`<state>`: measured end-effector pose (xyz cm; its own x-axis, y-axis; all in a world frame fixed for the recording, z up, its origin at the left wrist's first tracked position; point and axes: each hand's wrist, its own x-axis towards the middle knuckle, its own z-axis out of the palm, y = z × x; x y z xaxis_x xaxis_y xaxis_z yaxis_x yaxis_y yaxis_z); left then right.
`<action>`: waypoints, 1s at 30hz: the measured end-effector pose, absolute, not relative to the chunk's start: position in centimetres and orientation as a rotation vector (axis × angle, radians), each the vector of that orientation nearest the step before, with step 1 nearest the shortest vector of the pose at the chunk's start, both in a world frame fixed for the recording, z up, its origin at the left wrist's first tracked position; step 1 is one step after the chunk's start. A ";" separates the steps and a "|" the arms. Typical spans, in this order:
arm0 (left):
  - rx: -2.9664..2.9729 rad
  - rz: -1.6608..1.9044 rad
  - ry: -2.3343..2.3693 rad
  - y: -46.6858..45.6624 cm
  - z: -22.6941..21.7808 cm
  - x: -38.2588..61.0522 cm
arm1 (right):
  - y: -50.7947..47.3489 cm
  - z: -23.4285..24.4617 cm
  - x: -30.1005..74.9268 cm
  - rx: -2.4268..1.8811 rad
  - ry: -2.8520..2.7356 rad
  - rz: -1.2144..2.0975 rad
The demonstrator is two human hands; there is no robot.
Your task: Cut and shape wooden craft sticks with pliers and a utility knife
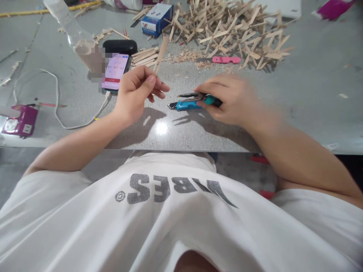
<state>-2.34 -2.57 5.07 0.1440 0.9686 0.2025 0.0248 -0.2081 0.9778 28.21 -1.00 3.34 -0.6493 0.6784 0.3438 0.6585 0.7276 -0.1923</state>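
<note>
My left hand (136,92) is closed, pinching a flat wooden craft stick (161,53) that points up and away from me. Over the table's middle, my right hand (227,96) grips a pair of pliers (195,96) with dark jaws pointing left. A blue utility knife (188,105) with its blade tip out lies right beneath the pliers; whether my fingers also touch it I cannot tell. Behind the left hand are several loose craft sticks (144,56). A large pile of wooden pieces (232,26), crossed together, covers the back of the table.
A pink-handled tool (226,60) lies by wood shavings (184,56). On the left are a phone (115,71) with a charging cable (58,94), a black case (120,46), a clear bottle (79,41) and a purple power adapter (21,121). A blue box (156,19) stands behind.
</note>
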 end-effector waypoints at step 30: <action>1.440 0.926 1.065 -3.1 3.5 -1.2 | -0.9 3.0 27.4 -1.367 -2.429 0.058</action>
<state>-1.21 -3.05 3.51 0.2991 0.9542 -0.0074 0.1248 -0.0314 0.9917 27.39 -0.92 2.99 -0.4723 0.8351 0.2819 0.8209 0.5333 -0.2045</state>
